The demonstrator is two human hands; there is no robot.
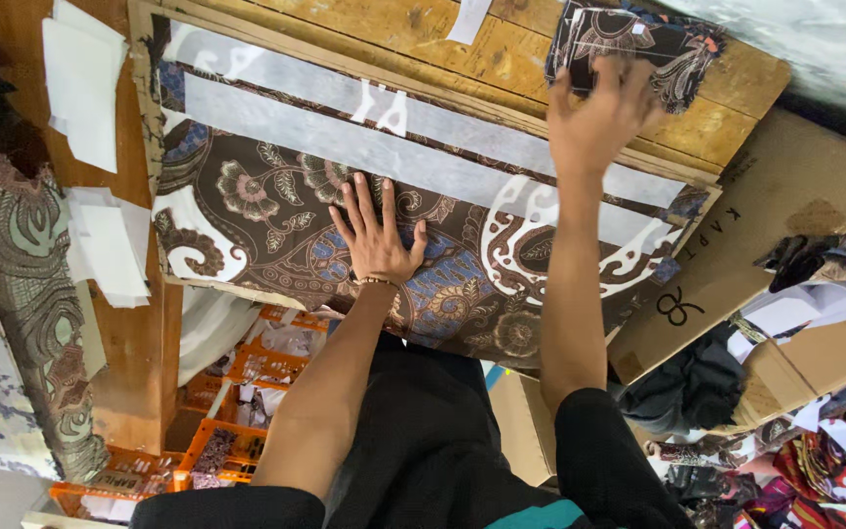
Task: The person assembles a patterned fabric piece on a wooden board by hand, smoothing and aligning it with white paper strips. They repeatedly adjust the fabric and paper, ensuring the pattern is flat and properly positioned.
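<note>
A brown batik cloth with blue and white floral patterns lies spread on a wooden board. Two long white strips run across the cloth. My left hand rests flat on the cloth with fingers spread, holding nothing. My right hand reaches further out, its fingers closed over the lower edge of a small folded dark batik piece that lies at the board's far end.
Stacks of white cut pieces lie on the wooden table at the left, beside a brown patterned cloth. Orange crates stand below. Cardboard boxes and heaps of cloth fill the right side.
</note>
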